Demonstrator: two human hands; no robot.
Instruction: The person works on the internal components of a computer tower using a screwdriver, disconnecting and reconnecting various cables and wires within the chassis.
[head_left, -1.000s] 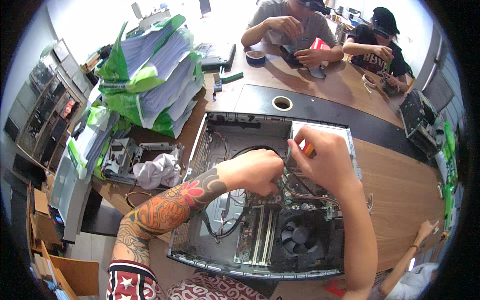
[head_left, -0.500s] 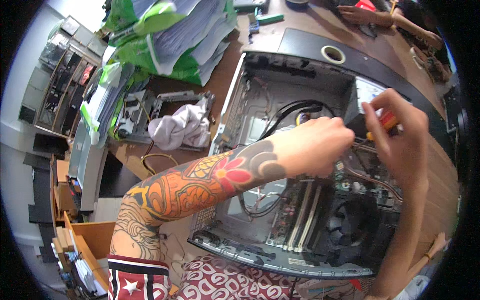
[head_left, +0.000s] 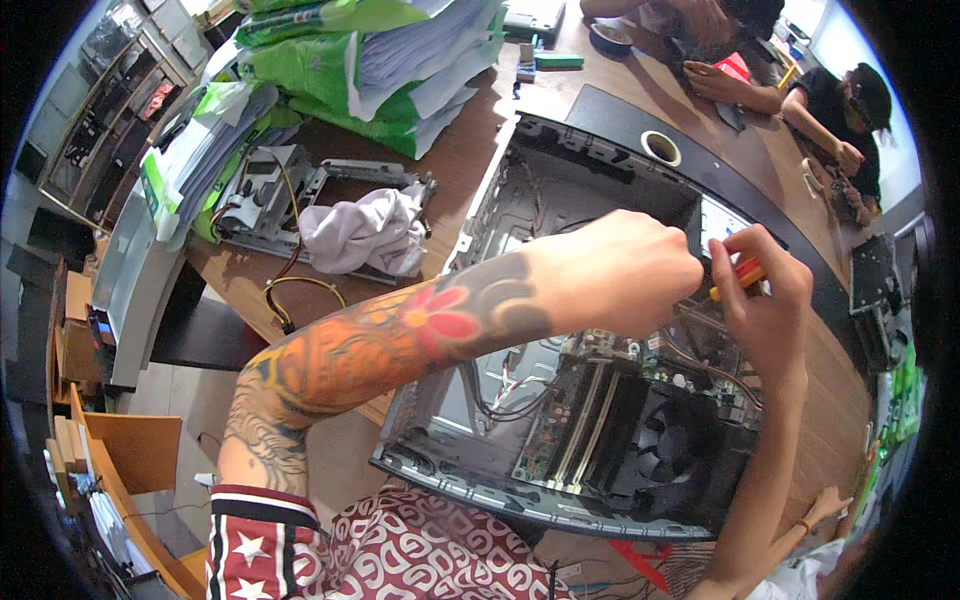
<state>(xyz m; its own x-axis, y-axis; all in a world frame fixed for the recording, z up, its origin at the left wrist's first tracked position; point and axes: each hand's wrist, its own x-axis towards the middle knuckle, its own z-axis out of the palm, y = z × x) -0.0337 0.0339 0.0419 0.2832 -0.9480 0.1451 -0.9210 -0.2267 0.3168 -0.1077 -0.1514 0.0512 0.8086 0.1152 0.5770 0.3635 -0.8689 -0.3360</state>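
An opened desktop computer case [head_left: 560,512] lies before me, its circuit board, memory slots [head_left: 590,425] and cooling fan [head_left: 665,440] exposed. My tattooed left arm reaches across it. My left hand [head_left: 635,270] is closed in a fist above the case's interior, and its fingers face away, so whatever it may hold is hidden. Just to its right, my right hand [head_left: 770,290] grips a screwdriver [head_left: 748,272] by its red and yellow handle; the shaft is not visible. Behind the hands, a boxy metal power supply [head_left: 722,222] sits in the case's far right corner.
Left of the case, a metal drive frame [head_left: 265,205] has a pale cloth [head_left: 365,230] draped on it. Green-wrapped paper stacks [head_left: 330,85] stand behind. A tape roll [head_left: 661,148] rests on a dark panel beyond the case. Other people sit at the table's far right.
The view has shifted, so the case and table appear displaced. Both hands remain close together over the case, the right still on the screwdriver. The yellow object beside my left hand is out of sight.
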